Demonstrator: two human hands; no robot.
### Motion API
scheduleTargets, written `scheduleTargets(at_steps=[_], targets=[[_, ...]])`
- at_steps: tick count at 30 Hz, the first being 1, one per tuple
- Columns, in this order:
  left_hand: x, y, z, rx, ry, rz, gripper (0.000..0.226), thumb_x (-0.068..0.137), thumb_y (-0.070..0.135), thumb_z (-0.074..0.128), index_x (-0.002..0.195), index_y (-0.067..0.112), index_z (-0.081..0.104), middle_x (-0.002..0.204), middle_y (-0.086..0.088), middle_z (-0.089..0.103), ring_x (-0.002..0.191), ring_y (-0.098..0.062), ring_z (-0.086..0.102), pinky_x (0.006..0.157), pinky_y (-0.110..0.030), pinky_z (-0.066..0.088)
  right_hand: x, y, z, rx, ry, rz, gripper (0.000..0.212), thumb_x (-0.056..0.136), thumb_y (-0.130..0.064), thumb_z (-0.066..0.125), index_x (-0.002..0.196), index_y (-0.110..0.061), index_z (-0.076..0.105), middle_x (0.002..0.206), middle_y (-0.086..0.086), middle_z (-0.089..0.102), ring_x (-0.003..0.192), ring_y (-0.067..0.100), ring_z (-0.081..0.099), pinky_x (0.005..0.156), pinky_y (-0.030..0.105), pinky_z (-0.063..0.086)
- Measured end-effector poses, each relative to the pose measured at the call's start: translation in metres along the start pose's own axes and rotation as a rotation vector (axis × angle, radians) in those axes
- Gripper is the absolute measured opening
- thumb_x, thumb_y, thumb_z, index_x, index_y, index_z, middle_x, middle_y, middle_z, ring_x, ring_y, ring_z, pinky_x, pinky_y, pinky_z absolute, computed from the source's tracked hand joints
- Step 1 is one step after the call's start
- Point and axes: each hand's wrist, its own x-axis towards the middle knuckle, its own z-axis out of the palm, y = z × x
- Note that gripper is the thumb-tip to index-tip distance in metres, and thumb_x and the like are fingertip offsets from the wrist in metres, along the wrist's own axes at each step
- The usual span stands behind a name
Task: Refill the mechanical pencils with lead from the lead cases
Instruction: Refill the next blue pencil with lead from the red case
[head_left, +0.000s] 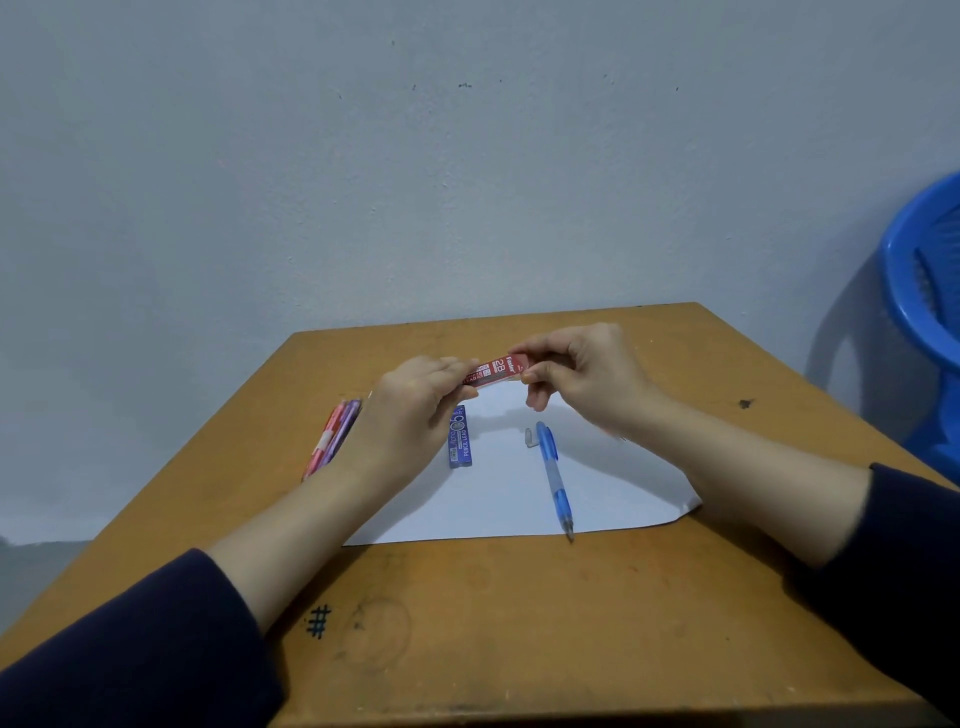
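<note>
1. You hold a red lead case (496, 371) in the air between both hands, above a white sheet of paper (509, 509) on the desk (519, 623). Your left hand (415, 410) pinches its left end. Your right hand (582, 379) pinches the right end with thumb and forefinger, and its other fingers are curled loosely.
2. This looks like the opening step. Whether the lid is open cannot be told from here, so feel for the seam before you pull.
3. Brace the case body with the left hand and let only the right fingertips work the lid. Use a small, slow motion, because the leads are thin and likely to snap or scatter.
4. Hold the case level and over the paper, so any lead that slips out lands on white and is easy to find.
5. The blue pencil (553, 475) lies on the paper just below your right hand, tip toward you. A small clear cap (530, 437) rests beside its far end, so that end is probably ready for lead.
6. A blue lead case (460, 436) lies on the paper under your left hand. A bundle of pink and purple pencils (332, 439) waits at the paper's left edge.
</note>
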Motion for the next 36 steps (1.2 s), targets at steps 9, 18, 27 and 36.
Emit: scheduleTargets(at_steps=[9, 18, 27, 36], targets=[[-0.001, -0.007, 0.003, 0.000, 0.022, 0.056, 0.028, 0.080, 0.003, 0.063, 0.107, -0.003, 0.070, 0.096, -0.012, 0.073, 0.080, -0.024, 0.065, 0.077, -0.019, 0.044, 0.003, 0.011, -0.002, -0.070, -0.019, -0.104, 0.029, 0.087, 0.013, 0.051, 0.105, 0.000, 0.070, 0.068, 0.009, 0.066, 0.052, 0.015, 0.061, 0.062, 0.023, 0.054], [-0.001, 0.000, 0.001, -0.144, 0.145, -0.022, 0.027, 0.085, 0.008, 0.061, 0.110, 0.001, 0.069, 0.102, -0.008, 0.072, 0.087, -0.009, 0.060, 0.078, -0.010, 0.045, 0.001, -0.003, 0.005, 0.563, 0.059, 0.110, 0.021, 0.091, 0.008, 0.050, 0.099, -0.002, 0.066, 0.072, 0.016, 0.066, 0.059, 0.017, 0.064, 0.069, 0.025, 0.055], [-0.002, 0.022, -0.002, -0.361, 0.183, -0.177, 0.024, 0.084, 0.017, 0.065, 0.106, 0.008, 0.072, 0.101, 0.008, 0.067, 0.094, -0.004, 0.065, 0.081, -0.010, 0.049, -0.010, -0.017, 0.020, 0.881, 0.168, 0.260, 0.024, 0.077, 0.004, 0.067, 0.097, -0.007, 0.068, 0.087, 0.011, 0.070, 0.081, 0.018, 0.069, 0.071, 0.022, 0.055], [-0.002, 0.036, -0.007, -0.540, 0.070, -0.384, 0.024, 0.096, 0.022, 0.054, 0.117, 0.033, 0.062, 0.117, 0.014, 0.065, 0.114, 0.001, 0.058, 0.095, -0.022, 0.048, -0.012, -0.017, 0.022, 0.548, 0.263, 0.078, 0.035, 0.089, -0.005, 0.061, 0.117, -0.026, 0.061, 0.103, 0.002, 0.069, 0.101, 0.014, 0.066, 0.087, 0.032, 0.054]])
